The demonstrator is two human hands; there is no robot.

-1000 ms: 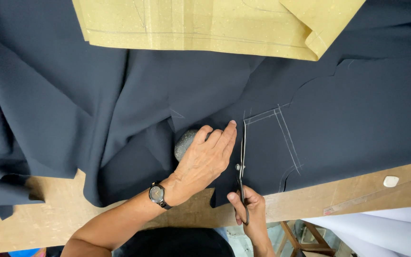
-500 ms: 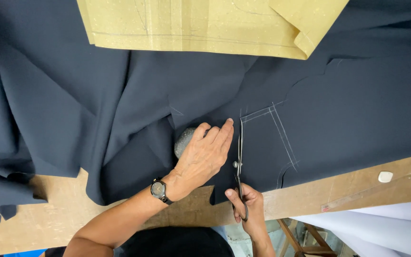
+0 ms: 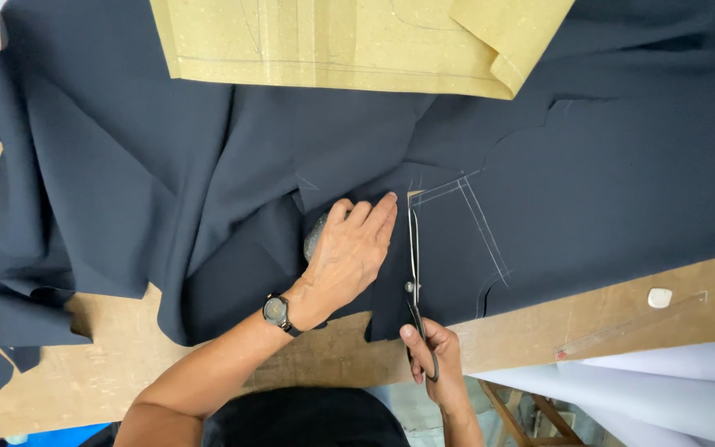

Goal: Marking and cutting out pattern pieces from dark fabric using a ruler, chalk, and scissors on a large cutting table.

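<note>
Your left hand (image 3: 349, 252) hides most of a grey weight (image 3: 314, 237), pressing flat on the navy fabric (image 3: 167, 165); your right hand (image 3: 434, 358) at 6 o'clock grips the scissors (image 3: 413, 273).

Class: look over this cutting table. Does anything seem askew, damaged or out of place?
Little stands out. The tan paper pattern has its right corner folded over, and the dark fabric lies rumpled at the left. The scissors follow the chalk line.
</note>
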